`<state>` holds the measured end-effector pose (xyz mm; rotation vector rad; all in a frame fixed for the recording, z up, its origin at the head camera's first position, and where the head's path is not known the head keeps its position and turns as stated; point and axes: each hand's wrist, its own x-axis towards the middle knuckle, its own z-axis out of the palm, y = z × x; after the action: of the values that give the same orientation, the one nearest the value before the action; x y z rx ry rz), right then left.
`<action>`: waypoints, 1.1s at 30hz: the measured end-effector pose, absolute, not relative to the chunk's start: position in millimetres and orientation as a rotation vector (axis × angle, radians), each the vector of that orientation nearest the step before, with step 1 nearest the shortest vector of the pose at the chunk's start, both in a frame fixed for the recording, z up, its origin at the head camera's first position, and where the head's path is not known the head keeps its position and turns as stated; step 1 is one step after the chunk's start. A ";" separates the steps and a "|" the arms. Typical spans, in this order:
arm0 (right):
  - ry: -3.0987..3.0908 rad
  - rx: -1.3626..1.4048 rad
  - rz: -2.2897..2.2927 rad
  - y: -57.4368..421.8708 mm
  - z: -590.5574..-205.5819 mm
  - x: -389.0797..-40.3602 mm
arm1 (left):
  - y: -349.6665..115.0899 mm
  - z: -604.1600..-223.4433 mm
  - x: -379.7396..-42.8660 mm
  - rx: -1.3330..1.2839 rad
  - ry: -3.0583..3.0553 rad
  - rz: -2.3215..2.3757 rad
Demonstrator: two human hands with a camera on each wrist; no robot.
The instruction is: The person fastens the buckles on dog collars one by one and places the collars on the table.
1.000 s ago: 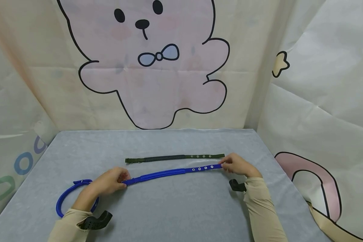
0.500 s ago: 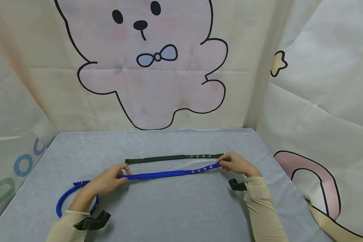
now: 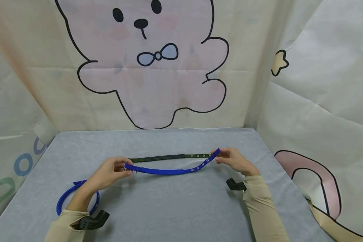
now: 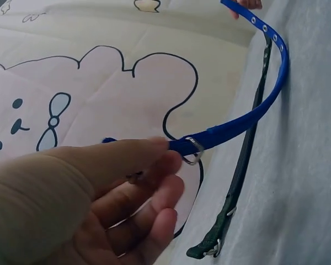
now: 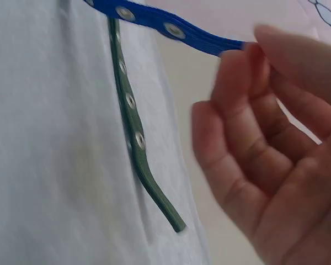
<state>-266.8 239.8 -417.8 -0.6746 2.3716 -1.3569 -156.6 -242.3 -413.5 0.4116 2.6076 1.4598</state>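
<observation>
A blue pet collar hangs in a shallow sag between both hands, lifted over the table. My left hand pinches its buckle end; in the left wrist view a metal D-ring shows just beyond the thumb. With thumb and fingers, my right hand pinches the tip beyond the eyelets, which is bent upward. Behind it a green collar lies straight on the table, its ends overlapped by the hands in the head view. In the right wrist view, the green collar's eyelet end lies below the raised blue one.
A second blue collar, curled into a loop, lies at the left, partly hidden behind my left forearm. The grey cloth-covered table reaches back to a printed curtain, with more curtains on both sides.
Both hands have raised the blue collar and moved it away from me toward the green collar. It was nearly straight and now sags, its right tip turned up.
</observation>
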 end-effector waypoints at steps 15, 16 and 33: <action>2.352 -0.742 -1.581 199.4 -425.7 -260.1 | -228.0 -408.7 -153.5 0.351 2.622 1.775; 2.349 -0.754 -1.593 195.5 -425.1 -258.8 | -226.1 -409.0 -153.1 0.358 2.632 1.789; 2.167 -0.809 -1.653 155.9 -419.6 -238.4 | -211.9 -409.1 -150.6 0.403 2.570 1.984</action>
<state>-238.4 155.9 -419.6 -0.8087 2.1670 -1.6530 -150.6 -211.9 -409.1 0.4031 2.5704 1.9839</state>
